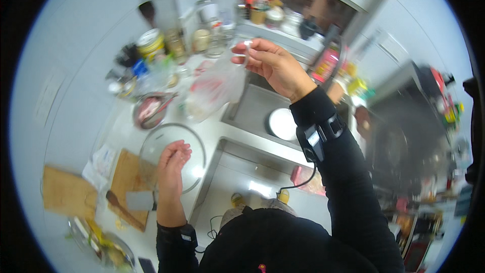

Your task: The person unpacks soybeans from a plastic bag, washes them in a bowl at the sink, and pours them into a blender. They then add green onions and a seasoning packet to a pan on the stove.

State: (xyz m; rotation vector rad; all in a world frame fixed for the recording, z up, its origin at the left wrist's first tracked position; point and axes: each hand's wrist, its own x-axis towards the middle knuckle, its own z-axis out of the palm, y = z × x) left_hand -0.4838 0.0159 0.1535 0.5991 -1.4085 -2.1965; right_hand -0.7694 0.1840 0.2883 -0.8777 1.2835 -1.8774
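My right hand (pixel 271 62) is raised over the corner of the counter and sink, its fingers pinching the top of a translucent plastic bag (pixel 216 87). Reddish marks or contents show through the bag, which hangs beside the sink. My left hand (pixel 175 157) is above a round glass lid (pixel 193 136) on the counter, fingers slightly curled, holding nothing. A bowl (pixel 150 112) with what looks like raw meat stands between the lid and the tiled wall. Near my left forearm lie a wooden cutting board (pixel 123 174) and a cleaver (pixel 139 200).
A white bowl (pixel 283 124) sits in the metal sink (pixel 246 110). Jars and bottles line the back wall and the windowsill (pixel 280 36). A second wooden board (pixel 68 193) leans at the left. A plate of vegetables (pixel 113 252) stands at lower left.
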